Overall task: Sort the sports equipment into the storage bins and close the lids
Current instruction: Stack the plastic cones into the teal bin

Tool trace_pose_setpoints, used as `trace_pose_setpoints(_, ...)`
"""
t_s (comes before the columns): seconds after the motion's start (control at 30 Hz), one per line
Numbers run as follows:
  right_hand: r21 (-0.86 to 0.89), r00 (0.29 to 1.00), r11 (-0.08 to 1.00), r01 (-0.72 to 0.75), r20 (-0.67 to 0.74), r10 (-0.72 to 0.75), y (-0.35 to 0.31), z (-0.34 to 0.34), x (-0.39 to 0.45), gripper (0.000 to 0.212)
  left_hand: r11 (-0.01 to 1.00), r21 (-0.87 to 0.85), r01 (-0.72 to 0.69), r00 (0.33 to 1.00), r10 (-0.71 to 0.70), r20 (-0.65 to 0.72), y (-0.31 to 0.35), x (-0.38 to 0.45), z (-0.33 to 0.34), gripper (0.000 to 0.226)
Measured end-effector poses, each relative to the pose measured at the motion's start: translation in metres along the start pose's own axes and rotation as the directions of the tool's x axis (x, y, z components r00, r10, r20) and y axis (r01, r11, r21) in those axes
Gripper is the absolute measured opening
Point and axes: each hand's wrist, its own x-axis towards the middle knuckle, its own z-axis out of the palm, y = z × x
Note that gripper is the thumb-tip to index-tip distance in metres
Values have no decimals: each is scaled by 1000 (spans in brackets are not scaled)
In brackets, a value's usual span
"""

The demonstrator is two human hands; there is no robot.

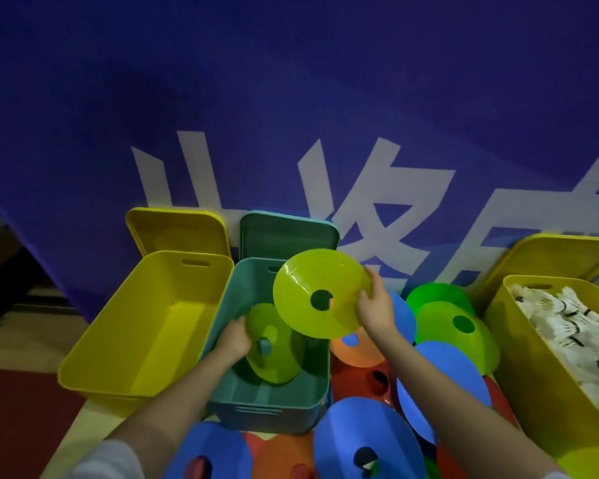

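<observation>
Your right hand [374, 307] pinching yellow-green disc cone [320, 293] tilted over teal bin [270, 406], left hand [235, 338] gripping stacked cones [274, 344] inside bin, both arms reaching fwd.

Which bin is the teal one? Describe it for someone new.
Start at the purple banner with white characters. Three open bins stand before it; the teal bin is the middle one. Its neighbours are yellow, and it alone holds yellow-green disc cones.

The yellow bin [146, 326] on the left is standing open with free room inside. Stacked lime-green disc cones [274, 344] are filling the teal bin [274, 406], and shuttlecocks [567, 326] are crowding the right yellow bin [533, 382].
</observation>
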Motion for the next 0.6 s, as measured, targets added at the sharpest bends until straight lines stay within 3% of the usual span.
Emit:
trace_pose_setpoints(0.07,-66,997,996,66,44,-63,-5,14,11,56,996,79,-47,998,44,33,7,0,-12,40)
trace_pose_setpoints(0.13,-133,989,984,123,100,-110,-7,28,19,56,987,37,-154,986,156,-57,14,-3,-27,46)
trace_pose_setpoints(0.23,-245,972,950,193,178,-151,-8,47,26,55,930,34,-365,903,363,-230,13,-15,-41,40)
trace_pose_setpoints(0.33,-330,956,913,239,245,-162,-10,71,35,59,886,143,-440,820,462,-337,9,-25,-52,42)
trace_pose_setpoints(0.4,-354,934,898,262,327,-143,-13,92,38,62,914,188,-358,832,404,-381,3,-22,-58,45)
trace_pose_setpoints(0.5,-333,904,922,197,425,-39,-9,130,33,64,986,106,-126,942,153,-299,-12,-6,-59,54)
trace_pose_setpoints(0.6,-358,924,934,11,361,128,12,160,26,61,998,19,-64,972,67,-226,-15,1,-55,50)
